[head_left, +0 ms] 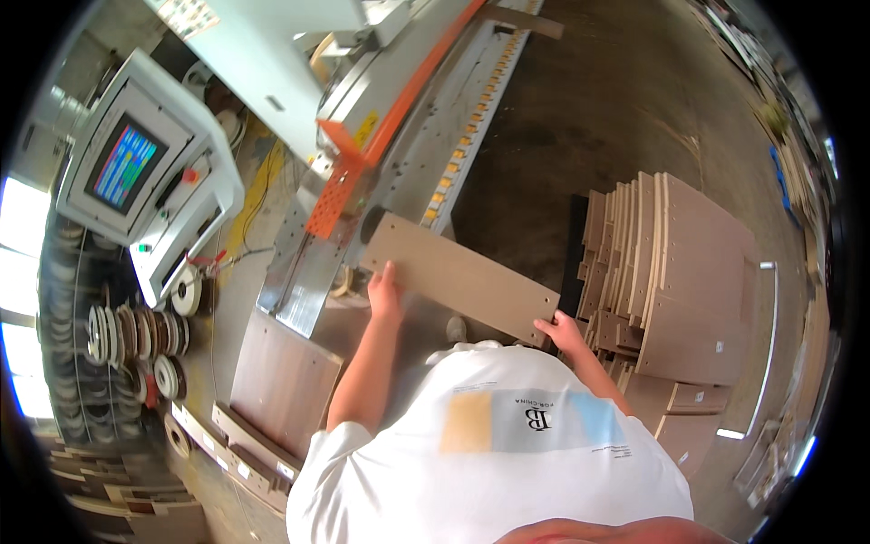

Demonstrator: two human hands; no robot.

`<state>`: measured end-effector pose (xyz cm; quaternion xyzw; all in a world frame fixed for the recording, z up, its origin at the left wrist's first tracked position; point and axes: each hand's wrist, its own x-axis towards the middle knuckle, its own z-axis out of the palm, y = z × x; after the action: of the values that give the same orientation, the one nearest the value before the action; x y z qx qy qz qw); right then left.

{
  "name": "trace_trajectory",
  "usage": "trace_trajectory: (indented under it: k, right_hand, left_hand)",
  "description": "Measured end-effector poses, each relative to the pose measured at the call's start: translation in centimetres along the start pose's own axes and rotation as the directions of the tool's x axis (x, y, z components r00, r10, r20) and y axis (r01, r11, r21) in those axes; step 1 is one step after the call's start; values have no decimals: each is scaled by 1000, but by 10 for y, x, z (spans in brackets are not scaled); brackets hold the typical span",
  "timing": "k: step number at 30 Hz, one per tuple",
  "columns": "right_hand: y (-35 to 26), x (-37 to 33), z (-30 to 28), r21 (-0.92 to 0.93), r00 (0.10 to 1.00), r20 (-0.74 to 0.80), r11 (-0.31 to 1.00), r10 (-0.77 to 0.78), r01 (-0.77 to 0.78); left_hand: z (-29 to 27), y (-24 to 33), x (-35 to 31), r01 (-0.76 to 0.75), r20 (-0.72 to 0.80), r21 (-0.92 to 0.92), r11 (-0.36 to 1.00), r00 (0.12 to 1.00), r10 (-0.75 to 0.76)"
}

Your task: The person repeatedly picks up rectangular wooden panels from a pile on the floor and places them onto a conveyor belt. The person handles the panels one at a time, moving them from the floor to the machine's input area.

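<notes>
One long white machine (263, 72) with an orange rail (419, 77) runs away from the person at the upper left, a row of small yellow pieces lining its right side. To the right of the person stands a tall stack of brown boards (698, 281), their edges uneven. At the far left, a pale control box (186, 145) carries a lit colour screen (125, 163). Below the machine's near end, a wide brown panel (281, 381) lies beside some narrow strips (246, 453).

The held board (462, 276), long and brown with small holes near its ends, is in front of the person, between the machine and the stack. Its left end is close to the machine; whether they touch, I cannot tell. Several rolls of banding (136, 331) sit below the control box.

The left hand (385, 292) grips the board's near edge toward its left end, thumb on top; the right hand (562, 334) grips its near right corner. Smallest is a red knob (190, 175) on the control box.
</notes>
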<state>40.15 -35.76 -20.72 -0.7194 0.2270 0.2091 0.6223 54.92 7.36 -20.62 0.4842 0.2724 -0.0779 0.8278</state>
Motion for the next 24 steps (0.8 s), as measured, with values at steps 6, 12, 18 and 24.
trace_trajectory:
  k: [6,12,18,24]
  right_hand:
    - [-40,45,75,-114,993,118,993,25,-11]
    - [-77,41,102,310,911,412,945,-39,-100]
    - [-99,35,116,356,888,451,931,-93,-84]
    - [-88,43,99,356,928,369,930,-46,-95]
  left_hand:
    - [-22,15,22,-265,-77,75,961,960,271]
    - [-26,12,17,-188,-202,260,947,948,244]
    - [-11,31,17,-156,-270,133,979,945,187]
    - [3,27,42,-216,-215,25,976,952,216]
